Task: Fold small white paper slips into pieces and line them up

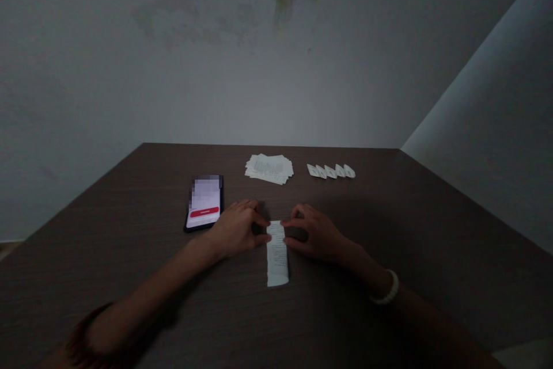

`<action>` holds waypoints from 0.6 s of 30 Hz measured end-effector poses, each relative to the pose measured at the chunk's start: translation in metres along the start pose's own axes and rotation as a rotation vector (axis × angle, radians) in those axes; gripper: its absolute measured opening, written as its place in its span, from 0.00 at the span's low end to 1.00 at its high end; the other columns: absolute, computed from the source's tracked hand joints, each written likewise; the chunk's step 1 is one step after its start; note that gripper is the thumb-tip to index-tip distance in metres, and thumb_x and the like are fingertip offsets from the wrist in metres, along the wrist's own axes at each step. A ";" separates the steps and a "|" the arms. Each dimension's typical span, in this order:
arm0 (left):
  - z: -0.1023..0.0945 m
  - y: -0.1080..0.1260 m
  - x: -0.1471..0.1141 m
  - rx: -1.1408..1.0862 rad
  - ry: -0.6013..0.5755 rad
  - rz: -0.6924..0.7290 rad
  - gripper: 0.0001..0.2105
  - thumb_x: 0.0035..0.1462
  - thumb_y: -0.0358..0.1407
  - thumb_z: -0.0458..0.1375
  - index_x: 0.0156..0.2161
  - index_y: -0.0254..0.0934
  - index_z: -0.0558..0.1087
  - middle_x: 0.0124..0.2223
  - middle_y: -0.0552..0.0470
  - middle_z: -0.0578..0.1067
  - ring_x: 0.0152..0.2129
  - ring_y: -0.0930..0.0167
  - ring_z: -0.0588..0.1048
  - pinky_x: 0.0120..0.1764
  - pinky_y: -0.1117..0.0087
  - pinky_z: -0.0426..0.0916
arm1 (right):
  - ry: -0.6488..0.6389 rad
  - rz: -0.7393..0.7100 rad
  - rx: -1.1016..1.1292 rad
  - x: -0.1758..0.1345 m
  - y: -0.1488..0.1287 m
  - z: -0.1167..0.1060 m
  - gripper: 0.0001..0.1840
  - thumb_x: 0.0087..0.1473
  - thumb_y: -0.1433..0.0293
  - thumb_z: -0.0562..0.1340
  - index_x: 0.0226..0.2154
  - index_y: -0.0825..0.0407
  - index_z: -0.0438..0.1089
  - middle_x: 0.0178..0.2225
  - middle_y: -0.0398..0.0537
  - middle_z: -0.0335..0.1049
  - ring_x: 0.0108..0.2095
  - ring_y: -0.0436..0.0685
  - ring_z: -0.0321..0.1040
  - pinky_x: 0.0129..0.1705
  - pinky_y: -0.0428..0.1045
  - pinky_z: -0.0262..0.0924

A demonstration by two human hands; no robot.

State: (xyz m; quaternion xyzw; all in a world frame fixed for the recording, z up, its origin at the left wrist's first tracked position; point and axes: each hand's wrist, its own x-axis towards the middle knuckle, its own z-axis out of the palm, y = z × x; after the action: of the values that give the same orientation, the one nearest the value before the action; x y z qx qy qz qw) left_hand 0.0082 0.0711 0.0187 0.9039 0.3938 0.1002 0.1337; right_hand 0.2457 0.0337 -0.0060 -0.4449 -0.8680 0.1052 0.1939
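A narrow strip of folded white paper (277, 262) with printed lines lies lengthwise on the table in front of me. My left hand (237, 228) holds its upper left edge, with thumb and index fingertips on the paper. On the opposite side my right hand (317, 234) grips the upper right edge in the same way, its other fingers curled. Beyond the hands sits a loose stack of printed white paper sheets (268, 168). To the right of that stack stand several small folded paper boats (330, 171) in a row.
A phone (204, 202) with a lit screen and a red button lies just left of my left hand. The dark wooden table (129, 196) meets a grey wall (216, 98) at the back. Another wall surface (488, 115) slants along the right.
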 end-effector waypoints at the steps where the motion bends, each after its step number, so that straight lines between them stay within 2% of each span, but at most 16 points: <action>1: 0.000 0.000 0.000 -0.002 0.002 -0.002 0.15 0.49 0.44 0.64 0.41 0.41 0.80 0.40 0.45 0.72 0.42 0.57 0.71 0.46 0.55 0.65 | -0.002 -0.005 -0.008 -0.001 0.000 0.000 0.20 0.52 0.60 0.65 0.47 0.49 0.72 0.41 0.51 0.64 0.41 0.56 0.62 0.43 0.52 0.60; 7: -0.002 0.000 0.000 -0.018 -0.021 0.013 0.16 0.47 0.45 0.65 0.42 0.42 0.79 0.40 0.46 0.71 0.41 0.58 0.71 0.46 0.55 0.65 | -0.024 -0.028 -0.046 -0.003 -0.003 -0.004 0.23 0.52 0.58 0.64 0.49 0.49 0.71 0.43 0.52 0.64 0.42 0.58 0.61 0.44 0.53 0.59; 18: -0.006 0.011 -0.001 0.092 -0.038 0.023 0.24 0.46 0.55 0.63 0.43 0.41 0.79 0.40 0.44 0.71 0.42 0.55 0.71 0.45 0.54 0.64 | -0.021 -0.043 -0.075 -0.004 -0.004 -0.005 0.24 0.52 0.57 0.64 0.50 0.49 0.70 0.43 0.52 0.64 0.42 0.59 0.60 0.45 0.54 0.58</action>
State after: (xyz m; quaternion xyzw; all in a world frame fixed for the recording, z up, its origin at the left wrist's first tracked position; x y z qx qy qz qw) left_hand 0.0133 0.0647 0.0277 0.9152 0.3851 0.0664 0.0983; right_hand 0.2471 0.0278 -0.0005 -0.4320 -0.8827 0.0730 0.1699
